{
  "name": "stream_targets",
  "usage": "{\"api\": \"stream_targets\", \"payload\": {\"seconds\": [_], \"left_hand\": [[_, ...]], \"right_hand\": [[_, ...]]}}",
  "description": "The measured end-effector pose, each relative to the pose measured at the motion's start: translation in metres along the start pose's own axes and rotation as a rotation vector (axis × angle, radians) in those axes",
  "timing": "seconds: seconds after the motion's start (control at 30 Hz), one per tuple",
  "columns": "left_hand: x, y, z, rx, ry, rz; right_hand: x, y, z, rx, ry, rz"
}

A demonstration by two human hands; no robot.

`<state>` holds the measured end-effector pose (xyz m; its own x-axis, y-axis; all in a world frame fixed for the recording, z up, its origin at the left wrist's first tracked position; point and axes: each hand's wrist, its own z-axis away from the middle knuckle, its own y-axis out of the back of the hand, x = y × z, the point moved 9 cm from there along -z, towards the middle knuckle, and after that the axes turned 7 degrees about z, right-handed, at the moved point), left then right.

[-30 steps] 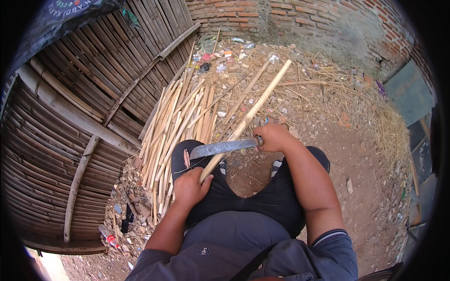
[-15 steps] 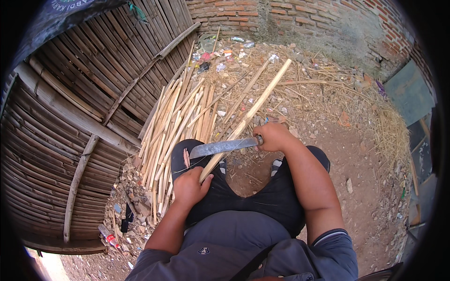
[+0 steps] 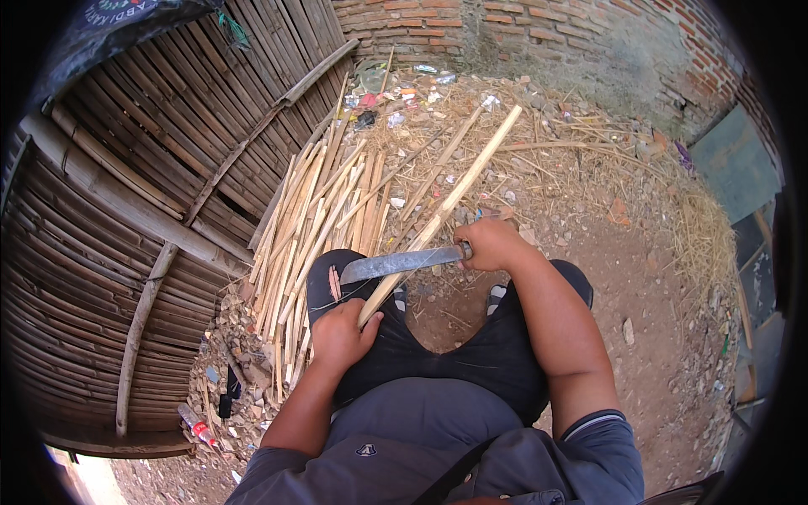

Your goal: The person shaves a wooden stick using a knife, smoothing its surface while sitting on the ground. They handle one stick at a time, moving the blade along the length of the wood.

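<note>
A long pale wooden stick (image 3: 471, 178) slants from my lap up toward the far right. Its near end is gripped by my left hand (image 3: 341, 337), closed round it above my left thigh. My right hand (image 3: 488, 244) is closed on the handle of a machete (image 3: 402, 264). The broad grey blade lies across the stick, its tip pointing left over my left knee. The blade hides a short stretch of the stick beneath it. Part of the machete's handle is covered by my fingers.
Many split wooden sticks (image 3: 324, 219) lie heaped left of my knees, beside a bamboo slat wall (image 3: 109, 269). Straw and litter (image 3: 572, 160) cover the ground toward a brick wall (image 3: 539, 42). A plastic bottle (image 3: 198, 423) lies at lower left. A grey-green panel (image 3: 738, 167) leans at far right.
</note>
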<state>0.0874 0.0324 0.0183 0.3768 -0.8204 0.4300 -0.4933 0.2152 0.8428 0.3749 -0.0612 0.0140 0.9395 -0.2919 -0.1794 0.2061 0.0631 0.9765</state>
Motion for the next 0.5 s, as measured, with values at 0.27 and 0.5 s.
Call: {"api": "stream_targets", "payload": {"seconds": [0.27, 0.5], "left_hand": [[-0.0012, -0.0014, -0.0005, -0.049, 0.054, 0.002], [0.0000, -0.0009, -0.0010, -0.059, 0.048, -0.005]], "right_hand": [[0.0002, -0.0016, 0.0000, -0.017, -0.001, -0.003], [0.0022, -0.0081, 0.0006, -0.051, -0.002, -0.024]]}}
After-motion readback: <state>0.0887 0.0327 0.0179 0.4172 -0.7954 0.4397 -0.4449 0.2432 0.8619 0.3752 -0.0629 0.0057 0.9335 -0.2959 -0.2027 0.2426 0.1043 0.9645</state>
